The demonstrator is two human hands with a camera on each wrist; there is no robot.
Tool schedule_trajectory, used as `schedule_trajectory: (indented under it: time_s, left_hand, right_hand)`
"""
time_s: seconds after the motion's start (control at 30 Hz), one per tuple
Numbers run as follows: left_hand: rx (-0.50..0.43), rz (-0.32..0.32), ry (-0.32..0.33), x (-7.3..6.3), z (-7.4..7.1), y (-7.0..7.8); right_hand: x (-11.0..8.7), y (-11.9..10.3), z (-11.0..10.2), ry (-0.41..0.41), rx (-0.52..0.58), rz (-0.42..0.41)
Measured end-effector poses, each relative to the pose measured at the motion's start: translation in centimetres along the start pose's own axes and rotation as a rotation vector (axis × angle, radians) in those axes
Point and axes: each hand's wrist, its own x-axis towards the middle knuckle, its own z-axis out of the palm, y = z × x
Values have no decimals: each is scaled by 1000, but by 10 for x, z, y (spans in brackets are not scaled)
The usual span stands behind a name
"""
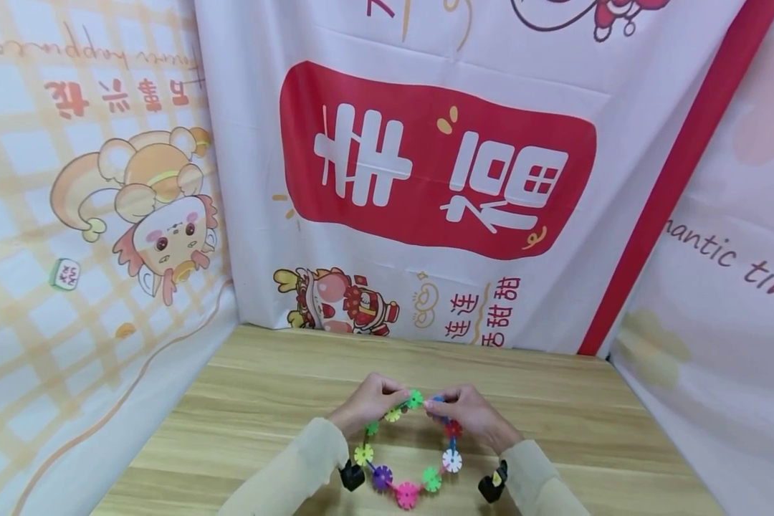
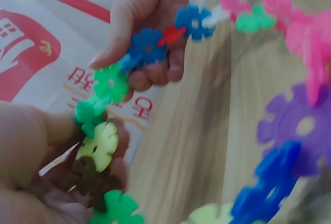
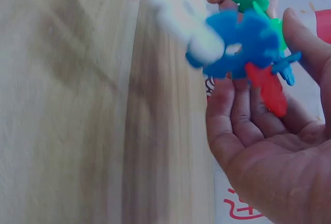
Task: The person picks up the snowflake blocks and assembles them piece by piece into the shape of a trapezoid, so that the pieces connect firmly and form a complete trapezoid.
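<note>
A ring of interlocking plastic snowflake discs hangs between both hands, in green, yellow, purple, pink, white, red and blue. At its top left, my left hand pinches the chain by a green disc. My right hand holds the blue disc beside it, thumb on one side and fingers behind. Those green and blue discs meet between the two hands in the left wrist view. In the right wrist view, another blue disc and a red disc lie across the right fingers. The ring's lower part hangs toward me.
Beneath the hands is a wood-grain table. A printed white cloth stands behind its far edge, with more cloth panels at left and right. Black wrist camera mounts sit at both cuffs.
</note>
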Motion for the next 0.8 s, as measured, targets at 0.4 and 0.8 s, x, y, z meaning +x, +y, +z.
schedule_trajectory:
  time_s: [0.4, 0.8]
  left_hand:
    - [-5, -100, -90, 1, -25, -28]
    - [-66, -142, -139, 5, -28, -35]
  right_hand:
    - [9, 10, -19, -37, -17, 11]
    - [14, 23, -32, 17, 51, 74]
